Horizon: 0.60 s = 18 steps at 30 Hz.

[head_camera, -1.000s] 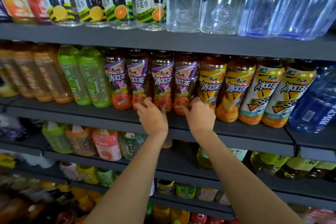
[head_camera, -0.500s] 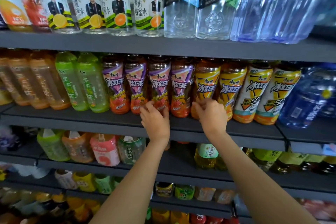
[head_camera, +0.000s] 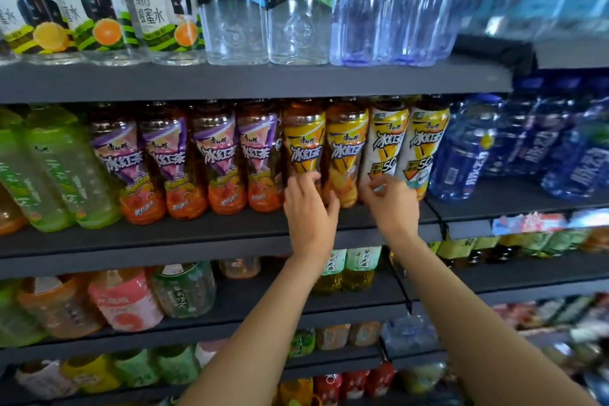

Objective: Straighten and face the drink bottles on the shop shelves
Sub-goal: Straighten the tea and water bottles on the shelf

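both hands on the iced tea row, middle shelf

top shelf left to right: honey water bottles with fruit on the labels, two clear soda bottles, then big blue water jugs.

middle shelf left to right: green tea bottles, leaning left in this wide view; four purple label tea bottles in a row, labels facing out; two yellow label tea bottles; two white and yellow label tea bottles; blue water bottles on the next shelf section.

left hand is at the base of the first yellow label bottle, fingers curled round its lower part, thumb toward the second one. the hand covers the bottle's bottom. holding it, narrow grip.

right hand is at the base of the first white and yellow label bottle, fingertips pinching the lower edge of its label area. second such bottle stands just beside, touching the hand's right side or close to it, cannot tell which.

all the tea bottles stand at the front edge of the middle shelf, packed side by side.

lower shelf: orange, pink and green bottles on the left, yellow-green tea bottles between the two forearms. more blurred bottles below.
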Each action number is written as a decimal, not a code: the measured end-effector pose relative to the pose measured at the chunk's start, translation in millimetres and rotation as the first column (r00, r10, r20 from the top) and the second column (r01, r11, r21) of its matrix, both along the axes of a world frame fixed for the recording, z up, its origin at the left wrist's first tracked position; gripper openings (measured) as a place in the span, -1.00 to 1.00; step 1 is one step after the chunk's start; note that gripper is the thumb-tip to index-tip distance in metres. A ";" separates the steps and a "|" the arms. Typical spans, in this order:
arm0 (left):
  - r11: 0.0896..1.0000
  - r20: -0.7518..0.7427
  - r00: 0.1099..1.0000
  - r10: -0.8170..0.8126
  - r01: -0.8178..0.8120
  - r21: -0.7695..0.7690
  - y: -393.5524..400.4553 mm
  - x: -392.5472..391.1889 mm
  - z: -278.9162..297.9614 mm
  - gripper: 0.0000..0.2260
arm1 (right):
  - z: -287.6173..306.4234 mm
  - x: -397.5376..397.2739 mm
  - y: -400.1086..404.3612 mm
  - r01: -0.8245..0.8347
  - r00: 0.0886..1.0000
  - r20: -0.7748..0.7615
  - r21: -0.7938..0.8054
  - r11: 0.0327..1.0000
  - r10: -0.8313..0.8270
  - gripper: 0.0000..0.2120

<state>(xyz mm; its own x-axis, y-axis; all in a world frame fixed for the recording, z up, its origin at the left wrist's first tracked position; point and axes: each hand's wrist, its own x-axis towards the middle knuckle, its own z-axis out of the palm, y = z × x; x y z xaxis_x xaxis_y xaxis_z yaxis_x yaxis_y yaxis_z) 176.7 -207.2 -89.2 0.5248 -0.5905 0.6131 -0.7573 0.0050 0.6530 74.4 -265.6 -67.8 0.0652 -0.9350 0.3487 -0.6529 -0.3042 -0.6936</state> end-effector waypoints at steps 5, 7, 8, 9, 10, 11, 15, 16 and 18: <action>0.987 -0.065 0.987 -0.146 0.150 0.058 -19.0 -33.7 1.2 -0.72 | 1.0 -68.2 -28.6 0.179 0.981 0.068 0.069 0.982 -0.183 -0.75; 0.976 -0.054 0.978 -0.203 0.206 0.066 -27.2 -49.8 3.1 -0.74 | 3.9 -92.3 -40.6 0.212 0.974 0.066 0.075 0.974 -0.217 -0.71; 0.971 -0.044 0.973 -0.227 0.230 0.070 -32.0 -58.9 4.4 -0.75 | 5.1 -104.2 -47.1 0.227 0.971 0.056 0.077 0.971 -0.231 -0.68; 0.966 -0.036 0.969 -0.244 0.246 0.075 -37.4 -67.4 6.0 -0.75 | 6.1 -114.5 -54.2 0.233 0.971 0.041 0.082 0.969 -0.237 -0.62; 0.963 -0.031 0.967 -0.255 0.256 0.080 -41.5 -72.7 6.9 -0.75 | 6.8 -120.2 -60.2 0.226 0.973 0.026 0.085 0.971 -0.229 -0.57; 0.961 -0.024 0.965 -0.263 0.264 0.080 -46.8 -80.7 8.2 -0.75 | 7.6 -126.7 -67.6 0.206 0.978 0.019 0.091 0.974 -0.209 -0.52; 0.956 -0.024 0.959 -0.282 0.283 0.077 -71.5 -118.9 10.3 -0.73 | 11.3 -143.7 -96.7 0.074 0.997 0.014 0.182 0.980 -0.078 -0.39; 0.960 -0.023 0.962 -0.271 0.272 0.067 -79.5 -129.7 10.3 -0.72 | 11.5 -147.0 -103.0 0.035 0.999 -0.012 0.190 0.981 -0.034 -0.38; 0.974 -0.014 0.976 -0.218 0.218 0.053 -98.4 -151.8 7.7 -0.68 | 11.9 -154.3 -114.6 -0.032 0.997 -0.069 0.162 0.986 0.043 -0.35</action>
